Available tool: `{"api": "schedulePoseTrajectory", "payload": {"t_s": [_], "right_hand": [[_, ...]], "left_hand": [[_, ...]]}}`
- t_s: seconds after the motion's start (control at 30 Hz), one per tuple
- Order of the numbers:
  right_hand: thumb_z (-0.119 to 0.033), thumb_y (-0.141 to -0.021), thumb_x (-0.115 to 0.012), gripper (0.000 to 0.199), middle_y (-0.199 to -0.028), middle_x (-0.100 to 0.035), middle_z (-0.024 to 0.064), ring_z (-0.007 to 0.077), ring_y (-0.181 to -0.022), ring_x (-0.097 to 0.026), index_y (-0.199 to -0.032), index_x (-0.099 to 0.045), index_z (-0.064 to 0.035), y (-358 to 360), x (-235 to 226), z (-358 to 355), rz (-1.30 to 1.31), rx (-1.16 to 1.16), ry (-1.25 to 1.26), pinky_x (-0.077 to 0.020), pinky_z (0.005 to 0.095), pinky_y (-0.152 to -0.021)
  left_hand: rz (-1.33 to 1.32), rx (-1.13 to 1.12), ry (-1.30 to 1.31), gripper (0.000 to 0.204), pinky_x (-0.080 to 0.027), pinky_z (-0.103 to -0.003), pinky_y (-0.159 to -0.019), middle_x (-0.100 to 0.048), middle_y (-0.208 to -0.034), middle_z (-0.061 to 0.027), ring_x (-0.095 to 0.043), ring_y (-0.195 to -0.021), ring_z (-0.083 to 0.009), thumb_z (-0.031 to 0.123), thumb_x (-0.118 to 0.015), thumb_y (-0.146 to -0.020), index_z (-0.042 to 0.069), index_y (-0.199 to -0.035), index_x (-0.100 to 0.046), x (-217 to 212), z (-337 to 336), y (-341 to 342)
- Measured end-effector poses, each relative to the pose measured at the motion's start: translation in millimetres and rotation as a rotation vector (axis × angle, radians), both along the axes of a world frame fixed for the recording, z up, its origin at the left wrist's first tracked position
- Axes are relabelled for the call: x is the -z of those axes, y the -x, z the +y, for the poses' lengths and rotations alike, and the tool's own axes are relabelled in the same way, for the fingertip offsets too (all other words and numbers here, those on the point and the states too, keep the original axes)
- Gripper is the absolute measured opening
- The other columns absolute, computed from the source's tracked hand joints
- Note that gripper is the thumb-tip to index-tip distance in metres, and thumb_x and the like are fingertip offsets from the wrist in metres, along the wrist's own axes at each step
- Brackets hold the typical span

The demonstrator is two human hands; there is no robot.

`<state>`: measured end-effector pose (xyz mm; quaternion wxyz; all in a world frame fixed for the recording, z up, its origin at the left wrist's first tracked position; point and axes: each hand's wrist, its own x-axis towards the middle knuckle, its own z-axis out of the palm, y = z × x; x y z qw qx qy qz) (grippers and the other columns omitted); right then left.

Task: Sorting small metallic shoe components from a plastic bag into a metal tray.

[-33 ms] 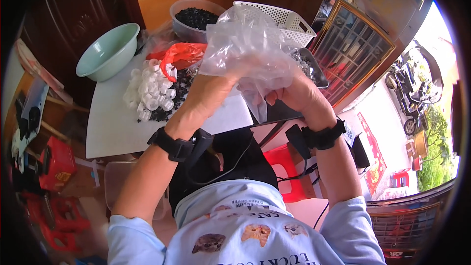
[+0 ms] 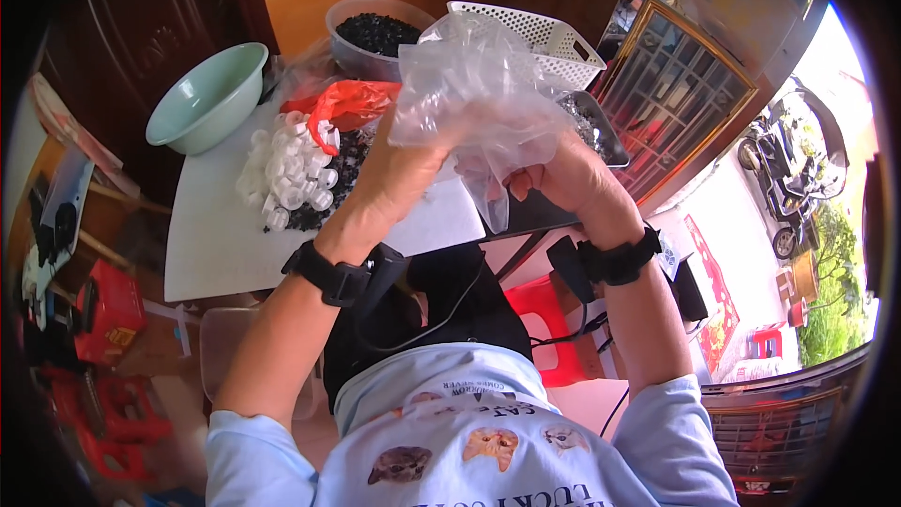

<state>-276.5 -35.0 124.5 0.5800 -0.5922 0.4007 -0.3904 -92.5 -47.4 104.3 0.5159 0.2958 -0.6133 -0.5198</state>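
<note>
A crumpled clear plastic bag [image 2: 479, 84] is held up above the table between my two hands. My left hand [image 2: 413, 158] grips it from the left, its fingers showing only hazily through the film. On the right side, my right hand [image 2: 568, 174] has its fingers curled in on the bag, and a fold of film hangs down between the hands. Left of my left hand lies a pile of small white translucent plastic caps [image 2: 286, 174], beside a red plastic bag [image 2: 352, 103]. Small black pieces [image 2: 305, 219] are scattered around the caps.
Behind stand a clear bowl [image 2: 352, 64] of black pieces and a white perforated basket [image 2: 572, 66]. A pale green basin [image 2: 206, 103] sits at the white board's [image 2: 211, 253] far left. A dark tray [image 2: 615, 145] of small pieces is at right. A red stool [image 2: 544, 329] stands below.
The plastic bag's folds have shifted slightly and its hanging corner has narrowed. Both hands stay almost in place.
</note>
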Motion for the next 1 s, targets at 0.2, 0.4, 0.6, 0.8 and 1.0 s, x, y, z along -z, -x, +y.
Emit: {"api": "schedulePoseTrajectory", "payload": {"t_s": [0.2,0.4,0.6,0.8,1.0], "right_hand": [[-0.053,-0.093,-0.045,0.061,-0.085,-0.065,0.0137,0.0155,-0.057,-0.063,-0.105,-0.058,0.0051,7.1,-12.3,11.6,0.269,0.199,-0.018,-0.0448,0.0218,-0.045],[-0.057,-0.087,-0.053,0.071,-0.09,-0.062,0.0153,0.0161,-0.066,-0.063,-0.113,-0.055,0.0089,14.3,-21.0,23.8,0.396,0.36,0.529,-0.0487,0.0278,-0.051],[-0.017,-0.088,-0.064,0.018,-0.077,-0.058,-0.0001,0.006,-0.067,-0.051,-0.096,-0.063,-0.0007,-17.5,-27.4,9.3,0.638,0.39,0.94,-0.0438,0.0215,-0.061],[-0.017,-0.091,-0.061,0.019,-0.067,-0.057,-0.0016,0.0043,-0.063,-0.049,-0.087,-0.064,0.0017,-0.4,-27.3,-11.9,0.511,0.507,0.829,-0.0419,0.0201,-0.059],[-0.015,-0.089,-0.061,0.017,-0.066,-0.058,0.0055,0.0128,-0.058,-0.053,-0.082,-0.062,0.0012,-8.6,-22.1,-16.7,0.59,0.576,0.912,-0.0429,0.0259,-0.055]], "left_hand": [[-0.087,-0.14,0.048,0.029,-0.043,-0.024,-0.072,-0.059,-0.094,0.0,-0.053,-0.083,-0.0072,0.028,-0.062,-0.086,0.002,-0.099,-0.062,12.2,-11.0,-27.1],[-0.267,-0.37,0.116,0.025,-0.045,-0.031,-0.065,-0.061,-0.08,-0.0048,-0.055,-0.069,-0.0148,0.024,-0.059,-0.084,0.0,-0.092,-0.065,4.2,-23.3,-46.2],[-0.426,-0.344,0.171,0.022,-0.036,-0.027,-0.053,-0.05,-0.061,0.0019,-0.045,-0.057,-0.0084,0.021,-0.058,-0.084,0.0,-0.081,-0.064,2.9,-24.5,-48.3],[-0.259,-0.219,-0.061,0.021,-0.024,-0.021,-0.046,-0.04,-0.058,0.0061,-0.034,-0.051,-0.0019,0.021,-0.058,-0.085,0.002,-0.076,-0.063,6.4,-13.8,-64.1],[-0.162,-0.351,-0.031,0.022,-0.026,-0.021,-0.048,-0.043,-0.058,0.0066,-0.036,-0.053,-0.0025,0.019,-0.055,-0.087,0.002,-0.077,-0.064,-10.4,6.8,-75.9]]}}
